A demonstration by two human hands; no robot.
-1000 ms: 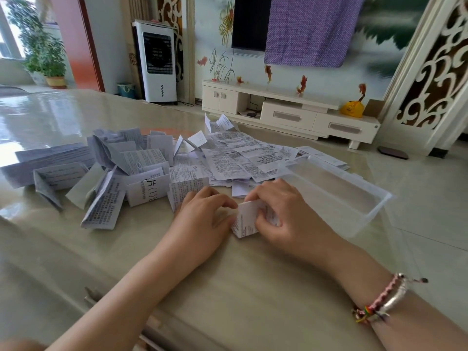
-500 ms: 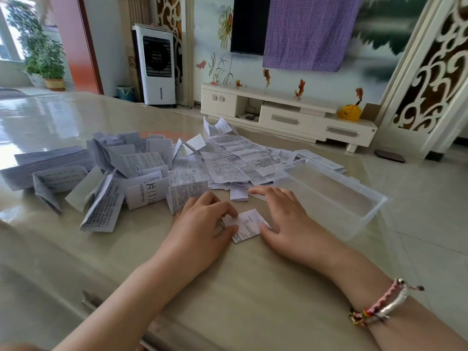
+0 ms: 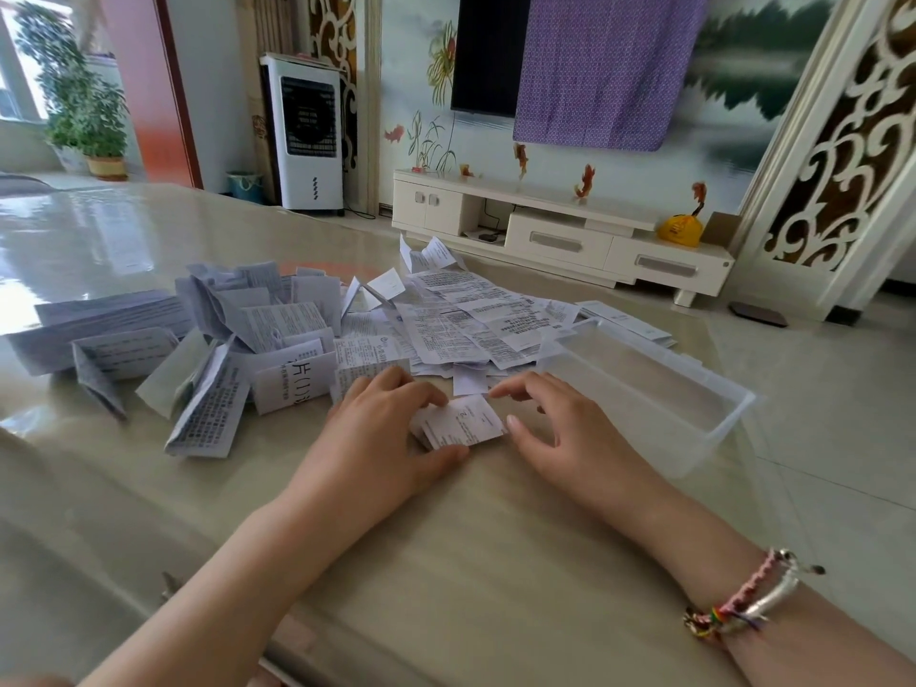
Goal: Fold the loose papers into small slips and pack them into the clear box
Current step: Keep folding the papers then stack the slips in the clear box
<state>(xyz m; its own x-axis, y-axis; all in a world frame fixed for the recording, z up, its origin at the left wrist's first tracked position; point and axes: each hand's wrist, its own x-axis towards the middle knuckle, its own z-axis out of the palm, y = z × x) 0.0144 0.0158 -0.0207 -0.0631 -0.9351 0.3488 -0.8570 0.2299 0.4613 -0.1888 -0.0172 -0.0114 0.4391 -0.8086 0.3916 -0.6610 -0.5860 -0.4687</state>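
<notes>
Just below the centre of the frame, a folded slip (image 3: 458, 421) is pinned to the table (image 3: 495, 562) by the left hand (image 3: 381, 433), thumb and curled fingers clamped on its left end. The right hand (image 3: 555, 428) is held beside its right edge, fingers relaxed and apart, gripping nothing (contact cannot be confirmed). The clear box (image 3: 714, 428), apparently unfilled, lies further right, so the right hand is judged nearer for packing.
</notes>
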